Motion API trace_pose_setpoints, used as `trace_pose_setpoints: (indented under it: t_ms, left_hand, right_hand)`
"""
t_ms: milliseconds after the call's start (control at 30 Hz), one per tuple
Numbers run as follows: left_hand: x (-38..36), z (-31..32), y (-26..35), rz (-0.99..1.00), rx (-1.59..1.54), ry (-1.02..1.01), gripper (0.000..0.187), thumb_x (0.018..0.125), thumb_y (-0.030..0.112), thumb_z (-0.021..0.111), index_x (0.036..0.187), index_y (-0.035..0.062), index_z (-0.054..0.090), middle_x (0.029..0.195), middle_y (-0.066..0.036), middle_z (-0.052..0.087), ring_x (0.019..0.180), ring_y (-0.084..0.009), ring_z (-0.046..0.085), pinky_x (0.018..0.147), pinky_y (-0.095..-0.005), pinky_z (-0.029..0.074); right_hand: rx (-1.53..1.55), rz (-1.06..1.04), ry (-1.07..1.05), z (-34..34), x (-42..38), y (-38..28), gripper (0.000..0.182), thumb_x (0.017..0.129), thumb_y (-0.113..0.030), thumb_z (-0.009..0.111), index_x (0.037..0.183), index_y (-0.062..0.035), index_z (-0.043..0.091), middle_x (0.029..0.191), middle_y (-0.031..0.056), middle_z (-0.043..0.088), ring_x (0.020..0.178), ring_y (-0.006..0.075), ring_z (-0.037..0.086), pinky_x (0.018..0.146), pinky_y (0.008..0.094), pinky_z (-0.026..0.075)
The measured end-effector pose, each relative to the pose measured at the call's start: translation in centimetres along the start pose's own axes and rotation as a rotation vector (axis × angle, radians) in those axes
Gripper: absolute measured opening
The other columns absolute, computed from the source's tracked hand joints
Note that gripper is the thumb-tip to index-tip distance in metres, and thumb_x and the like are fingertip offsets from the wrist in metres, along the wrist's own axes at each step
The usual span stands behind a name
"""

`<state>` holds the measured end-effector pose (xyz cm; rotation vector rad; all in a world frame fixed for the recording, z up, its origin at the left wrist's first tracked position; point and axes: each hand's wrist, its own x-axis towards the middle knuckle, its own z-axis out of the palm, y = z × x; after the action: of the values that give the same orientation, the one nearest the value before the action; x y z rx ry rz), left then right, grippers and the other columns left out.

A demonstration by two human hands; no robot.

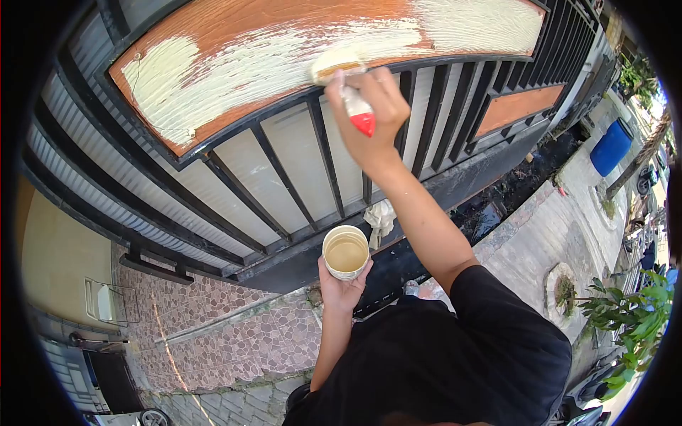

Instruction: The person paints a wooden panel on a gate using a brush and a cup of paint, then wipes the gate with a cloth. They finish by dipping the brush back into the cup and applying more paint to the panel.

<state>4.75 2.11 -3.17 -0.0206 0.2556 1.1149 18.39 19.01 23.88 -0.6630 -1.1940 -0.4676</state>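
Observation:
My right hand [373, 113] is closed round a paintbrush [356, 106] with a white and red handle. The brush's bristles rest on the lower part of an orange-brown wood-grain panel [234, 21], which is partly covered with streaky cream paint [263, 60]. Black metal framing surrounds the panel. Lower down, near my body, my left hand [342, 284] holds an open cup [346, 253] upright from below, its fingers round the sides. Cream-coloured paint shows inside the cup.
Black fence bars [270, 167] run below the panel. A white cloth [381, 216] hangs at the lower rail. A dark ditch [490, 206], a blue barrel [612, 148] and a leafy plant [636, 326] are to the right. Patterned paving [241, 341] lies at lower left.

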Motion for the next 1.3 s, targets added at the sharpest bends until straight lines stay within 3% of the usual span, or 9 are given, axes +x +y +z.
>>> trace_pose_setpoints:
  t_ms: [100,167,400,567,667,900,967,1133,1300]
  left_hand:
    - [0.9,0.4,-1.1,-0.022,0.012,-0.002,0.058,0.106,0.054,0.047,0.142,0.0110,0.059,0.140,-0.012,0.066,0.126,-0.0360,0.066,0.105,-0.0561,0.057]
    - [1.4,0.7,-1.5,-0.038,0.006,0.038,0.057,0.106,0.054,0.047,0.142,0.0112,0.059,0.140,-0.012,0.066,0.127,-0.0364,0.066,0.105,-0.0559,0.056]
    - [2.4,0.9,-2.6,-0.037,0.015,0.004,0.057,0.106,0.053,0.047,0.144,0.0124,0.058,0.142,-0.012,0.065,0.128,-0.0350,0.065,0.105,-0.0573,0.056]
    - [1.9,1.1,-2.3,-0.018,0.033,0.005,0.056,0.107,0.053,0.046,0.143,0.0129,0.059,0.142,-0.011,0.065,0.128,-0.0338,0.065,0.104,-0.0574,0.056]
    - [1.4,0.5,-1.9,0.015,-0.025,0.071,0.063,0.104,0.059,0.049,0.143,0.0115,0.059,0.136,-0.018,0.067,0.124,-0.0435,0.065,0.106,-0.0559,0.056]
    - [0.4,0.0,-1.1,0.069,-0.064,0.038,0.067,0.104,0.059,0.051,0.142,0.0049,0.059,0.136,-0.025,0.065,0.123,-0.0438,0.065,0.105,-0.0548,0.057]
    - [0.6,-0.1,-1.1,0.079,-0.074,0.059,0.069,0.103,0.059,0.051,0.143,0.0031,0.058,0.136,-0.025,0.064,0.123,-0.0438,0.065,0.104,-0.0541,0.058]
    - [1.2,0.3,-1.3,0.071,-0.049,0.070,0.069,0.103,0.059,0.050,0.144,0.0044,0.058,0.135,-0.025,0.065,0.122,-0.0439,0.065,0.104,-0.0543,0.058]
    - [2.4,0.8,-1.6,0.057,-0.034,0.091,0.068,0.103,0.060,0.050,0.145,0.0058,0.057,0.136,-0.025,0.064,0.122,-0.0444,0.065,0.105,-0.0552,0.057]
  right_hand:
    - [0.428,0.067,-0.163,1.1,0.2,-4.0,0.012,0.081,-0.002,0.083,0.080,-0.0002,0.071,0.076,0.0087,0.062,0.063,0.0176,0.059,0.057,0.0309,0.046]
    - [0.445,0.092,-0.149,0.2,1.1,-2.4,0.011,0.081,-0.002,0.083,0.081,0.0001,0.072,0.077,0.0086,0.063,0.065,0.0174,0.060,0.059,0.0302,0.046]
    - [-0.134,-0.040,0.046,-8.3,6.3,10.7,0.010,0.084,-0.004,0.081,0.082,0.0010,0.073,0.076,0.0102,0.065,0.068,0.0218,0.064,0.060,0.0325,0.048]
    - [-0.328,-0.136,0.149,-8.6,7.3,9.5,0.007,0.086,-0.002,0.078,0.090,0.0011,0.073,0.087,0.0127,0.068,0.075,0.0267,0.069,0.066,0.0359,0.053]
    - [-0.141,-0.139,-0.101,-3.6,4.9,5.1,0.014,0.081,0.003,0.075,0.094,-0.0011,0.073,0.094,0.0136,0.070,0.082,0.0312,0.070,0.072,0.0389,0.056]
    - [0.459,-0.157,-0.365,3.7,0.8,-7.1,0.017,0.077,0.007,0.074,0.092,-0.0016,0.073,0.091,0.0135,0.070,0.080,0.0326,0.071,0.072,0.0373,0.057]
    - [0.721,0.002,-0.386,3.8,1.2,-7.3,0.016,0.078,0.007,0.074,0.091,-0.0014,0.074,0.093,0.0139,0.071,0.081,0.0320,0.072,0.073,0.0346,0.058]
    - [0.415,0.133,-0.369,-1.8,4.7,3.6,0.010,0.085,0.004,0.078,0.094,0.0004,0.080,0.094,0.0126,0.078,0.098,0.0223,0.077,0.086,0.0308,0.057]
    - [0.064,0.149,-0.116,-10.1,8.3,13.3,0.009,0.087,0.000,0.078,0.096,0.0020,0.079,0.097,0.0119,0.080,0.094,0.0165,0.075,0.086,0.0289,0.056]
